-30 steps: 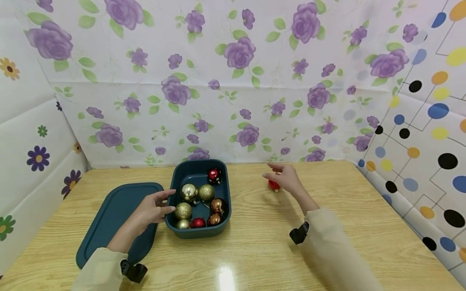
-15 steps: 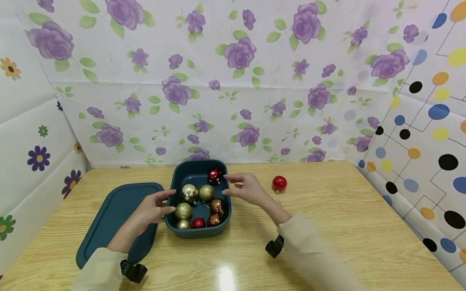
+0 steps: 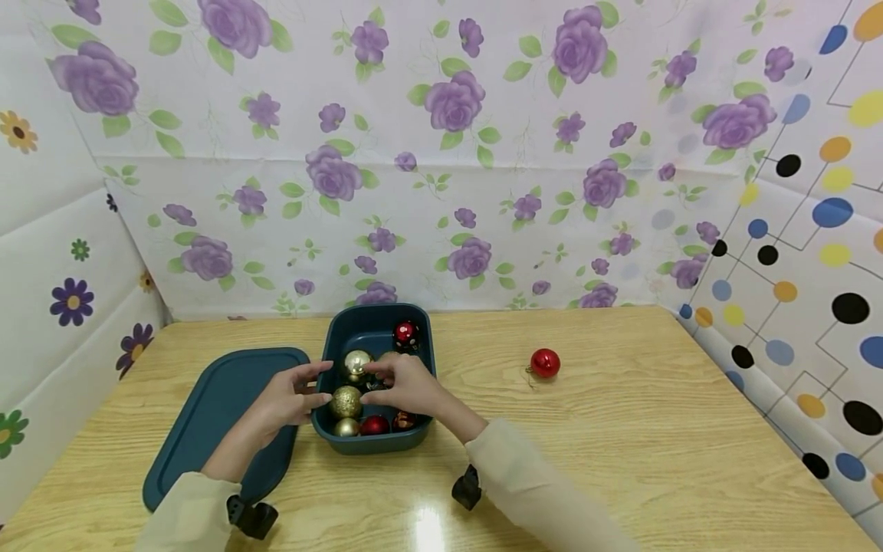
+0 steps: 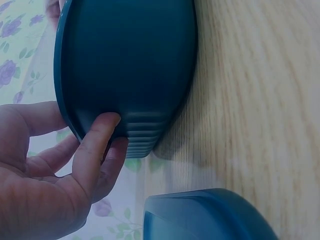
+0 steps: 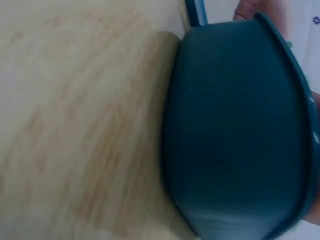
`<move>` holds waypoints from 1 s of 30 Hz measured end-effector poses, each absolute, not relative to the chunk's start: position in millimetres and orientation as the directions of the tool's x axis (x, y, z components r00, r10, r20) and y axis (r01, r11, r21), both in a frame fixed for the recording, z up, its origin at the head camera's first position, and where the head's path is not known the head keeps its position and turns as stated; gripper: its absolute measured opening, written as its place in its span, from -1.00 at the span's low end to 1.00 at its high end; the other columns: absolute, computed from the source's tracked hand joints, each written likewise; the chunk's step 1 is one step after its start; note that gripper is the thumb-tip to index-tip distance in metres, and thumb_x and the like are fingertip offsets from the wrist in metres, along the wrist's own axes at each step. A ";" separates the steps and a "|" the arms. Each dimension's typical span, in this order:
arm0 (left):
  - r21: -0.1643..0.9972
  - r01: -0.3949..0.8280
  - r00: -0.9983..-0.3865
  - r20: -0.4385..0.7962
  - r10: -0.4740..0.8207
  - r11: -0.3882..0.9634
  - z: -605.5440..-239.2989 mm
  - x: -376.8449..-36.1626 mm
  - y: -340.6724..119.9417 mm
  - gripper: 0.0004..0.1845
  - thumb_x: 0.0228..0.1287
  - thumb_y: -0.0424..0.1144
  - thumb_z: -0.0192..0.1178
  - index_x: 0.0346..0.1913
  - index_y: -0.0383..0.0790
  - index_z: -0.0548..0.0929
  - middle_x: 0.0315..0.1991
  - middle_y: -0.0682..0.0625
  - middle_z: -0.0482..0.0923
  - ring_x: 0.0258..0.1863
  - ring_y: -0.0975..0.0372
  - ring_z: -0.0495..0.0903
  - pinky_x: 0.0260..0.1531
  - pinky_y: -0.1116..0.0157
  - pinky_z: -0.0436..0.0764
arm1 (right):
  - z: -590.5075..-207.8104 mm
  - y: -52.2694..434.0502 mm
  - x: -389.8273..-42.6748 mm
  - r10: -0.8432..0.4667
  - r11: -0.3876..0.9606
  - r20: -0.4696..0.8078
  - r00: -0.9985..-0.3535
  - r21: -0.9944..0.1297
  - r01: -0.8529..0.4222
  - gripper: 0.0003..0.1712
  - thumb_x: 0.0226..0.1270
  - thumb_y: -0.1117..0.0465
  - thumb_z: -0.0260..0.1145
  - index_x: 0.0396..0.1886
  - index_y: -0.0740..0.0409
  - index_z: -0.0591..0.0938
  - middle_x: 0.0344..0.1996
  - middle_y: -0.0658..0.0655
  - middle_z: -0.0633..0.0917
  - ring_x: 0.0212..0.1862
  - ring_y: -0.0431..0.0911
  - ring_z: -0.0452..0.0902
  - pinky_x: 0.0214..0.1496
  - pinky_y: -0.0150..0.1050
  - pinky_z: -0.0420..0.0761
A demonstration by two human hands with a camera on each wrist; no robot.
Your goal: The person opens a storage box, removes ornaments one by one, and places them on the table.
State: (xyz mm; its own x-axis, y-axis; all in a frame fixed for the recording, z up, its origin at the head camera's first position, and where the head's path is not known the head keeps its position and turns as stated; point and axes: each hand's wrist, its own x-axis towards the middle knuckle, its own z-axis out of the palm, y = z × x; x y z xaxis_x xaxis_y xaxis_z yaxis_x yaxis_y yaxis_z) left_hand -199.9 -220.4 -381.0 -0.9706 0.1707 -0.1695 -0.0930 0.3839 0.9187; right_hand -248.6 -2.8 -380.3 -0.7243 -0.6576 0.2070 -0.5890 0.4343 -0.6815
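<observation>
Left hand [image 3: 284, 399] grips left rim of box [image 3: 379, 443]. Right hand [image 3: 408, 387] over box, thumb and forefinger parted; cannot tell whether its grip has anything. Smooth gold ball [image 3: 356, 363], glittery gold ball [image 3: 346, 402] inside box, leftward of that grip, between hands.

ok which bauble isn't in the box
The shiny red bauble lying alone on the table, to the right of the dark teal box. What sets it apart: the other visible baubles are all inside the box.
</observation>
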 end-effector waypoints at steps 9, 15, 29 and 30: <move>0.915 -0.089 -0.970 -0.170 0.176 0.395 -381.3 -199.6 -221.2 -0.38 0.29 -0.35 0.07 0.38 -0.28 0.14 0.32 -0.40 0.01 0.26 -0.24 0.10 -0.15 0.05 0.54 | -388.3 -28.5 -244.2 -0.653 0.514 0.135 -0.745 -0.644 -0.567 -0.48 0.05 0.15 0.42 0.04 0.22 0.59 -0.29 0.10 0.71 -0.32 -0.21 0.59 -0.33 -0.55 0.45; 0.916 -0.085 -0.970 -0.166 0.177 0.393 -380.9 -198.5 -220.7 -0.38 0.29 -0.36 0.07 0.38 -0.28 0.14 0.31 -0.40 0.02 0.24 -0.24 0.12 -0.15 0.05 0.54 | -389.8 -36.8 -244.0 -0.649 0.562 0.127 -0.750 -0.585 -0.585 -0.49 0.05 0.13 0.42 0.03 0.20 0.61 -0.80 -0.07 0.48 -0.69 -0.36 0.27 -0.59 -0.57 0.24; 0.914 -0.089 -0.969 -0.170 0.176 0.395 -380.5 -199.6 -220.6 -0.38 0.29 -0.36 0.08 0.38 -0.27 0.14 0.31 -0.40 0.01 0.24 -0.24 0.12 -0.14 0.03 0.53 | -392.6 -43.7 -246.4 -0.665 0.579 0.141 -0.733 -0.522 -0.626 -0.58 0.07 0.19 0.40 -0.04 0.23 0.64 -0.21 0.06 0.70 -0.51 -0.38 0.45 -0.46 -0.58 0.38; 0.914 -0.089 -0.969 -0.171 0.176 0.396 -380.5 -199.6 -220.5 -0.38 0.29 -0.36 0.08 0.38 -0.27 0.14 0.32 -0.39 0.01 0.25 -0.24 0.12 -0.14 0.03 0.53 | -392.5 -43.9 -246.7 -0.665 0.578 0.138 -0.734 -0.527 -0.623 -0.58 0.07 0.20 0.40 -0.04 0.23 0.64 -0.19 0.06 0.70 -0.49 -0.37 0.46 -0.45 -0.58 0.39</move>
State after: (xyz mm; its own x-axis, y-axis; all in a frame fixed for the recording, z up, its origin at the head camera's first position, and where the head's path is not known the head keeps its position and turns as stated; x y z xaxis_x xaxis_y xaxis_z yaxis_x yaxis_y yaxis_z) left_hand -199.6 -220.5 -380.5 -0.9695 0.1760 -0.1708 -0.0892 0.3955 0.9141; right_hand -246.7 -43.9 -392.5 -0.7342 -0.6648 0.1379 -0.6226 0.5783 -0.5272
